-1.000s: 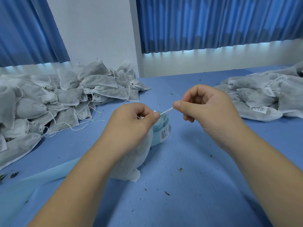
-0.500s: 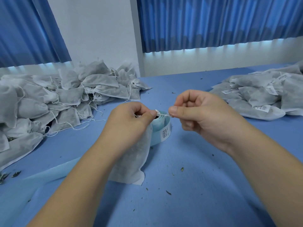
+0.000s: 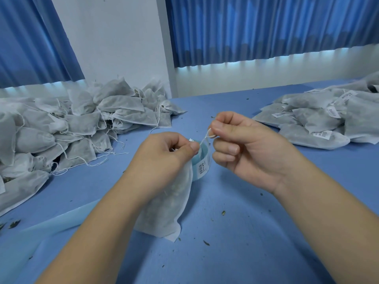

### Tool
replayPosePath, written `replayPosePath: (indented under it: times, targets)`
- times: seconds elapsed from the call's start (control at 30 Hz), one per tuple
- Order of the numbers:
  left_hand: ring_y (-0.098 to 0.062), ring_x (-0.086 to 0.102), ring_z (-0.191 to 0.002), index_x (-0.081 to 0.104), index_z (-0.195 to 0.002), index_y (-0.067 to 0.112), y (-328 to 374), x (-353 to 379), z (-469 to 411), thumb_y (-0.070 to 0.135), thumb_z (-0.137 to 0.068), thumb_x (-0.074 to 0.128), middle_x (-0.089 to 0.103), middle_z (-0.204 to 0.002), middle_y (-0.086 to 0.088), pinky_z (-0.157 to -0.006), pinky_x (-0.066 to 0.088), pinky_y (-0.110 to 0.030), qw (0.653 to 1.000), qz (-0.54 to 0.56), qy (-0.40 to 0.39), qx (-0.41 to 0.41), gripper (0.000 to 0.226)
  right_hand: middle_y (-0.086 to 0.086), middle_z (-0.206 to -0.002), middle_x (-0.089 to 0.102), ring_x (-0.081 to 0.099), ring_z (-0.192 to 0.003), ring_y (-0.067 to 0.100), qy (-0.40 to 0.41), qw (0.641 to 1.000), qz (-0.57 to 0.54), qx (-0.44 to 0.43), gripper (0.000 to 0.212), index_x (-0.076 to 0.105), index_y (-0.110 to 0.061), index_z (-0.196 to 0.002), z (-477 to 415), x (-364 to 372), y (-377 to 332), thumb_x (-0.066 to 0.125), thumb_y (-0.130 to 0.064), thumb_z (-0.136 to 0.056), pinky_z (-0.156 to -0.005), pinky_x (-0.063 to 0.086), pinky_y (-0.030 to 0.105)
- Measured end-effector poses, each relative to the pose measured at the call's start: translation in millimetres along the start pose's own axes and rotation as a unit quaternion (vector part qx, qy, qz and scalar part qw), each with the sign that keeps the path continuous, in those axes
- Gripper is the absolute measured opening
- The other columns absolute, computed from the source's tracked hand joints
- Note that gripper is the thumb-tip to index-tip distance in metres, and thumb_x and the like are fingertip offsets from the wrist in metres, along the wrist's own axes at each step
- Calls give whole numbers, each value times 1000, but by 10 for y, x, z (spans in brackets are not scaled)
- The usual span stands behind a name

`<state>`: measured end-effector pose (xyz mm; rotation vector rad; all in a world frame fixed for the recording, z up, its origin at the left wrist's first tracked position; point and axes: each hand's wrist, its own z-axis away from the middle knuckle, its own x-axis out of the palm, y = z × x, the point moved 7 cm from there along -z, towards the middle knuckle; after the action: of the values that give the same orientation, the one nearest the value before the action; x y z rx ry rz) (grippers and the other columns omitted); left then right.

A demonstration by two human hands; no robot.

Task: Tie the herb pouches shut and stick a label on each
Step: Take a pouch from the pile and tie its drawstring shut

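Observation:
My left hand [image 3: 164, 158] grips the gathered neck of a white herb pouch [image 3: 166, 210], which hangs down to the blue table. A thin white drawstring [image 3: 205, 138] runs from the neck up to my right hand [image 3: 246, 148], which pinches it between thumb and forefinger, the string looped by the fingertip. Just behind the pouch stands a roll of barcode labels [image 3: 202, 168] on pale blue backing.
A heap of unlabelled pouches with loose strings [image 3: 67, 128] fills the left of the table. Labelled pouches [image 3: 320, 119] lie piled at the right. A strip of pale blue backing paper [image 3: 41, 232] trails off at the lower left. Herb crumbs dot the blue tabletop [image 3: 235, 232].
My right hand has risen and turned, drawing the string up and out from the pouch neck into a longer slanted line. My left hand stays gripping the neck.

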<state>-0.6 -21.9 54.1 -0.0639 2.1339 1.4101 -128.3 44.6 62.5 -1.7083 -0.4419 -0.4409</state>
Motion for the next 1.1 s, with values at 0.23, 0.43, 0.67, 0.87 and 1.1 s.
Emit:
replayPosePath:
  times: [0.23, 0.43, 0.67, 0.87, 1.1]
  targets:
    - [7, 47, -47, 64, -67, 23, -55, -79, -41, 34, -89, 69, 50, -46, 27, -46, 32, -11, 996, -72, 56, 5, 25, 3, -64, 50, 26, -36, 6, 42, 990, 103, 89, 16, 53, -10, -75, 24, -102, 61, 53, -4, -90, -37, 22, 17]
    - [5, 47, -50, 64, -66, 24, -86, -51, -49, 36, -88, 69, 51, -49, 25, -48, 33, -12, 996, -82, 35, 21, 25, 0, -61, 46, 29, -41, 9, 57, 990, 102, 85, 12, 57, -11, -86, 19, -116, 31, 53, 1, -88, -39, 27, 19]
    - [-7, 66, -82, 69, -91, 33, -62, 154, 79, 55, -74, 67, 71, -88, 9, -78, 52, -27, 985, -56, -164, -7, 27, 0, -61, 47, 37, -44, 10, 195, 978, 69, -2, 16, 55, -11, -86, -7, -432, -163, 51, 4, -89, -41, 33, 20]
    - [-30, 71, -95, 71, -99, 11, -111, 303, 163, 58, -66, 68, 73, -99, -12, -95, 52, -55, 961, -17, -273, -52, 57, -1, -68, 56, 52, -50, 8, 265, 956, 101, -75, 16, 57, -16, -85, 48, -602, -320, 63, 0, -86, -48, 43, 19]
    - [-16, 73, -94, 77, -93, 18, -232, 352, 163, 36, -76, 72, 77, -99, -1, -83, 54, -29, 950, 47, -295, -95, 26, -9, -62, 60, 59, -57, 9, 269, 928, 185, -179, 18, 59, -18, -84, 122, -513, -487, 67, -2, -84, -53, 45, 21]
